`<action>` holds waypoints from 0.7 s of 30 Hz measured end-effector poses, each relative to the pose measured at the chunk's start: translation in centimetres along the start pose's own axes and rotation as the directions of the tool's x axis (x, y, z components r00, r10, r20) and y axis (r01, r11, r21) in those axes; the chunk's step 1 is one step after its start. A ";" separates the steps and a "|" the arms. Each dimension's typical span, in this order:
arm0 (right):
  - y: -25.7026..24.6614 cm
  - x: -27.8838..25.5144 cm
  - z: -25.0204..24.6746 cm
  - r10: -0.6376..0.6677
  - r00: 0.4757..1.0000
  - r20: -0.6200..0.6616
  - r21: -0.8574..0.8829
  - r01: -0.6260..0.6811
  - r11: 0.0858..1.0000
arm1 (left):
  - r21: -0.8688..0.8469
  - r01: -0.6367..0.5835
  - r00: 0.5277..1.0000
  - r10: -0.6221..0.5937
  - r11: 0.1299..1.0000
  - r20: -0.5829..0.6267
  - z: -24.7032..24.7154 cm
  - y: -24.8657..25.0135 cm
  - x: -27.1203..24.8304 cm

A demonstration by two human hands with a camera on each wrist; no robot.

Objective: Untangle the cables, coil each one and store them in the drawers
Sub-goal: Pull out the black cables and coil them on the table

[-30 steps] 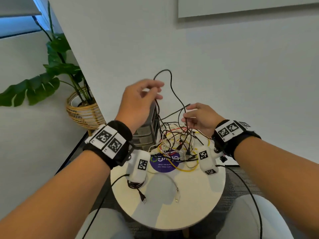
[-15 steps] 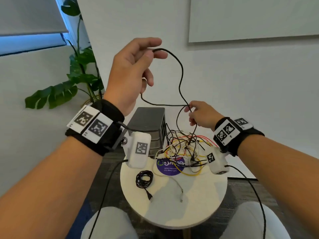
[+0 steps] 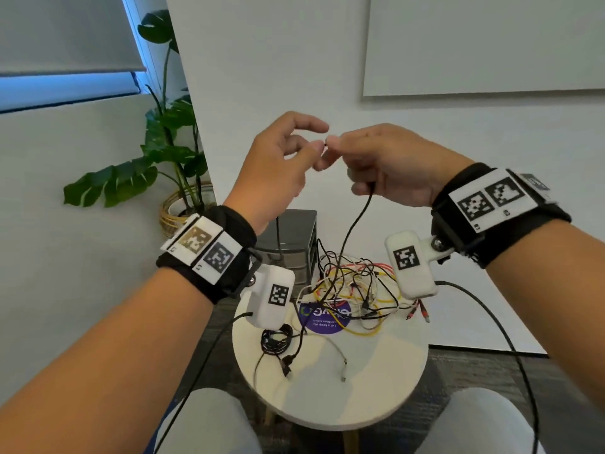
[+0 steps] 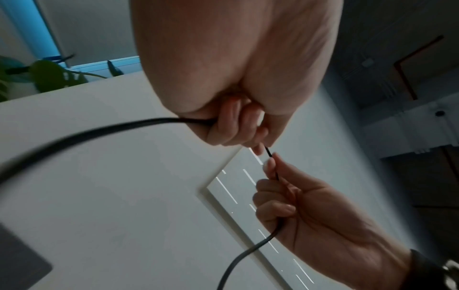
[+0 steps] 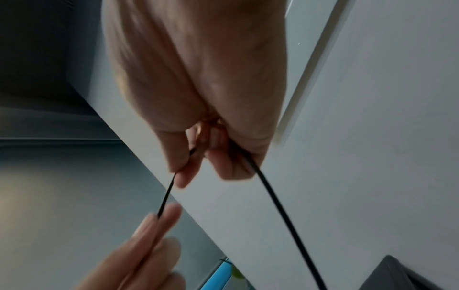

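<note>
Both hands are raised above the table and hold one black cable (image 3: 355,221). My left hand (image 3: 319,139) pinches it between thumb and fingers, and in the left wrist view the left hand (image 4: 250,141) has its fingers curled round the cable (image 4: 99,131). My right hand (image 3: 332,142) pinches the same cable a finger's width away; the right hand (image 5: 188,176) has the cable (image 5: 273,198) running through its curled fingers. From there the cable hangs down into the tangle of black, yellow, red and white cables (image 3: 357,290). A grey drawer unit (image 3: 294,237) stands behind the tangle.
A coiled black cable (image 3: 276,339) and a loose white cable (image 3: 334,352) lie on the round white table (image 3: 376,388). A purple sticker (image 3: 324,319) lies under the tangle. A potted plant (image 3: 170,152) stands at the left by the wall. My knees are below the table edge.
My right hand has risen from just above the tangle to meet the left hand. The cable loop that hung between them has shortened to a short stretch. The head view has tilted.
</note>
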State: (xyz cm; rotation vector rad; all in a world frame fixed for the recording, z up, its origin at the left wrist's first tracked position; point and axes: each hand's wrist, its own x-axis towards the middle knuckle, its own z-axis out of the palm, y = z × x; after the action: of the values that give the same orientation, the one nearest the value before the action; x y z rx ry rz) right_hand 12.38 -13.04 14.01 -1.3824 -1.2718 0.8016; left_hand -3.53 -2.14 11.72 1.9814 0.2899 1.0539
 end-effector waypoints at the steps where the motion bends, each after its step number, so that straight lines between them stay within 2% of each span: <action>1: 0.2 0.1 -0.1 -0.019 0.998 -0.067 0.006 0.020 1.000 | -0.025 0.036 0.999 -0.036 0.999 0.007 0.0 -0.4 -0.2; 3: 0.4 0.2 -0.6 -0.063 0.967 -0.248 0.041 0.075 0.996 | -0.050 0.112 0.993 -0.111 0.992 0.030 -0.2 -1.4 -0.8; 5: 0.9 0.4 -1.7 -0.083 0.887 -0.453 0.053 0.120 0.991 | -0.056 0.193 0.978 -0.188 0.980 0.089 -0.5 -2.5 -1.6; 7: 1.9 0.6 -2.8 -0.067 0.797 -0.601 0.032 0.107 0.994 | -0.120 0.267 0.954 -0.244 0.956 0.172 -0.8 -3.5 -2.4; 10: 4.5 0.8 -3.8 -0.021 0.740 -0.672 -0.047 -0.014 0.999 | -0.237 0.319 0.928 -0.253 0.917 0.273 -1.2 -4.0 -3.0; 12: 6.5 0.6 -4.3 -0.024 0.698 -0.716 -0.167 -0.137 0.976 | -0.262 0.316 0.923 -0.231 0.912 0.308 -1.5 -3.9 -3.1; 14: 8.2 0.2 -5.3 -0.072 0.603 -0.794 -0.280 -0.259 0.924 | -0.255 0.304 0.923 -0.217 0.918 0.318 -1.9 -3.6 -3.1; 17: 9.8 -0.8 -7.3 -0.090 0.464 -0.881 -0.256 -0.308 0.916 | -0.249 0.298 0.936 -0.231 0.921 0.266 -2.9 -3.8 -3.3; 18: 10.1 -1.1 -7.7 -0.065 0.446 -0.893 -0.216 -0.297 0.930 | -0.245 0.298 0.941 -0.240 0.923 0.239 -3.2 -4.1 -3.3; 19: 10.4 -1.2 -7.9 -0.030 0.453 -0.891 -0.173 -0.277 0.945 | -0.242 0.300 0.944 -0.250 0.923 0.216 -3.4 -4.4 -3.3; 21: 10.8 -1.3 -7.3 0.047 0.525 -0.850 -0.091 -0.233 0.968 | -0.249 0.312 0.944 -0.269 0.917 0.191 -3.3 -4.8 -3.2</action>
State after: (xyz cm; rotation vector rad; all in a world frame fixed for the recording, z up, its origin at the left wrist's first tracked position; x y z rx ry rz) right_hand 21.81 -14.92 5.13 -1.7323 -0.4492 0.0088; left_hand -7.27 0.95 7.13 1.6926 0.3239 0.7044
